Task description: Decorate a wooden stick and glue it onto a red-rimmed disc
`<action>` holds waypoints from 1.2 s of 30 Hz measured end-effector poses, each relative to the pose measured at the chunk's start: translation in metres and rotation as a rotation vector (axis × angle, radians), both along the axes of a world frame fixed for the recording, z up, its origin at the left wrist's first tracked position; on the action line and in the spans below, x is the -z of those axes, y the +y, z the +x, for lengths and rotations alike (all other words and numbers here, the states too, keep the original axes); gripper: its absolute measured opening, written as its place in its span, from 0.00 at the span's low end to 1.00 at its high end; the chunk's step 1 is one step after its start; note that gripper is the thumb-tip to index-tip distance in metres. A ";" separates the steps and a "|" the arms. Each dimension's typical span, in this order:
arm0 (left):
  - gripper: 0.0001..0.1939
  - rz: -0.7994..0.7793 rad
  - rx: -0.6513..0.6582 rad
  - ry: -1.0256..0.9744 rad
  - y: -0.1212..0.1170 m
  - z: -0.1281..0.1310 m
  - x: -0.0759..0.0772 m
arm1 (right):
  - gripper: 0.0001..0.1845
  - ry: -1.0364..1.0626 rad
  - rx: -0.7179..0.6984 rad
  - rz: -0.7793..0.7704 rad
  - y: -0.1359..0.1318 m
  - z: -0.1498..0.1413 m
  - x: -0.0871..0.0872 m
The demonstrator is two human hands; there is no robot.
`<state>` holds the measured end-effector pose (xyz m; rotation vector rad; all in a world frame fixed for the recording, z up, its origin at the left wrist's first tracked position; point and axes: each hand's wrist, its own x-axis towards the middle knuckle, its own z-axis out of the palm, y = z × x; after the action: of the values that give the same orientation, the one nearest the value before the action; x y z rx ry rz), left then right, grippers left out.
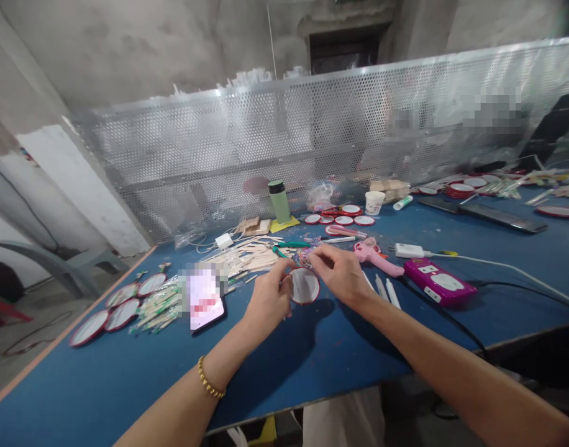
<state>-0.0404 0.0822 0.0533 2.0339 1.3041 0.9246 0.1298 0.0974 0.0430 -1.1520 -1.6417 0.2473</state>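
A small round white disc with a red rim (305, 286) is held by its left edge in my left hand (268, 292), tilted above the blue table. My right hand (343, 271) is closed in a pinch at the disc's upper right; what sits between those fingertips, if anything, is too small to make out. Just behind the fingers lies a heap of tiny multicoloured bits (304, 256), partly hidden. Green-handled pliers (289, 245) rest beside the heap. To the right of my right hand is a pink glue gun (377, 257), with white pens (391, 292) nearer me.
Wooden sticks (254, 254) are spread behind my left hand. A lit phone (206, 304) and larger red-rimmed discs (89, 328) lie left. A purple box (438, 282) with cables stands right. Farther back are a green bottle (279, 203), a paper cup (374, 203) and a perforated metal screen (210, 143).
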 end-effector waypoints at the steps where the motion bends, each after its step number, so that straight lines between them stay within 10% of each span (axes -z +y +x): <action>1: 0.15 -0.019 0.002 -0.024 0.000 0.000 0.000 | 0.14 0.038 0.026 0.026 0.001 0.003 -0.002; 19: 0.13 0.082 -0.088 -0.091 0.017 -0.019 -0.013 | 0.14 0.251 0.261 0.150 0.014 0.046 -0.022; 36: 0.14 -0.095 -0.046 0.183 0.024 -0.013 0.008 | 0.14 -0.971 0.158 -0.189 0.077 0.021 -0.044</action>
<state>-0.0534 0.1063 0.0454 2.0608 1.4677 0.6950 0.1512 0.1743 0.0866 -1.6807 -2.3664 -0.3284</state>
